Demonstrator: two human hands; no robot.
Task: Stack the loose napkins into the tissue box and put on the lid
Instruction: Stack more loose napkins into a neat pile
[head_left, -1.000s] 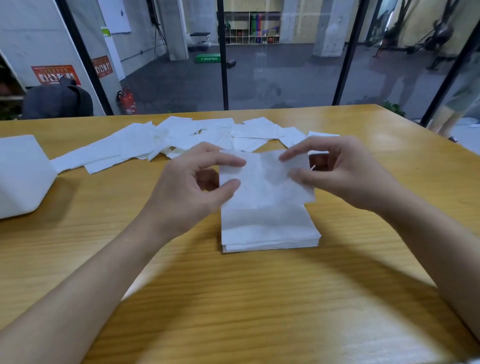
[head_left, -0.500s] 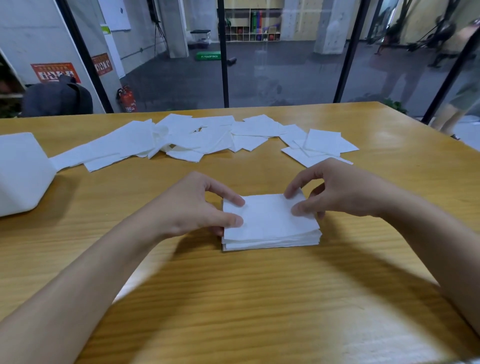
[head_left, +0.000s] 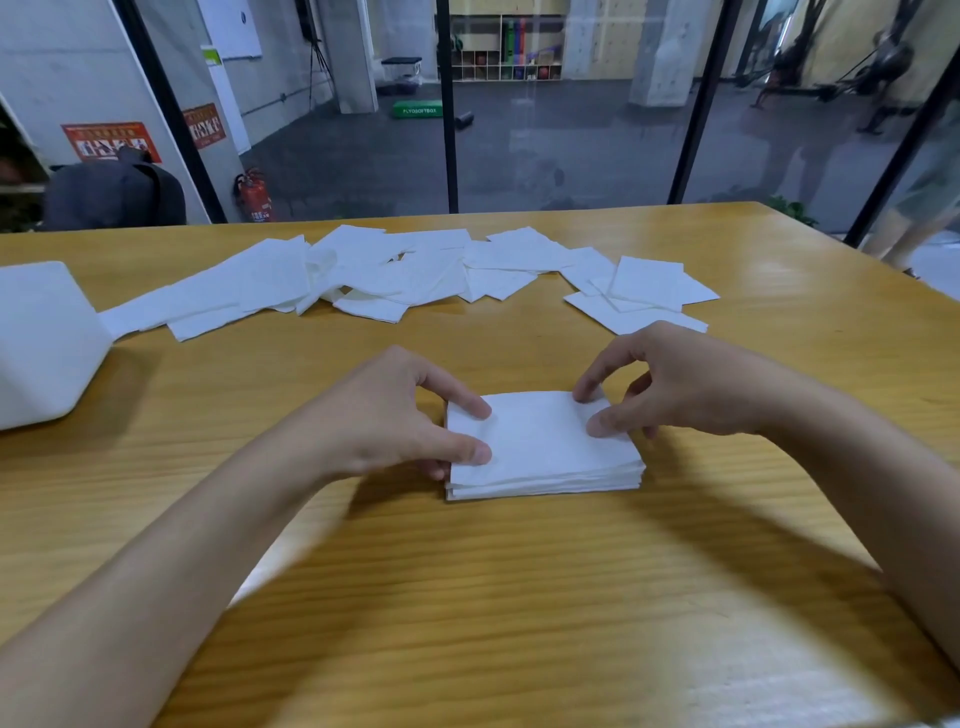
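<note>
Stack (head_left: 543, 447) on the table (head_left: 467, 597); my left hand (head_left: 395, 415) grips its left edge, my right hand (head_left: 691, 384) its right. Loose napkins (head_left: 405, 270) behind the stack; box (head_left: 47, 343) well left.

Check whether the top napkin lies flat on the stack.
Flat: top napkin lies flush on the stack, left hand and right hand pinching its edges.

Left hand (head_left: 395, 415), right hand (head_left: 675, 384): curled fingertip grips.

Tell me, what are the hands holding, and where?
Both hold the stack: the left hand grips its left edge, the right hand its right edge, thumbs on top.
</note>
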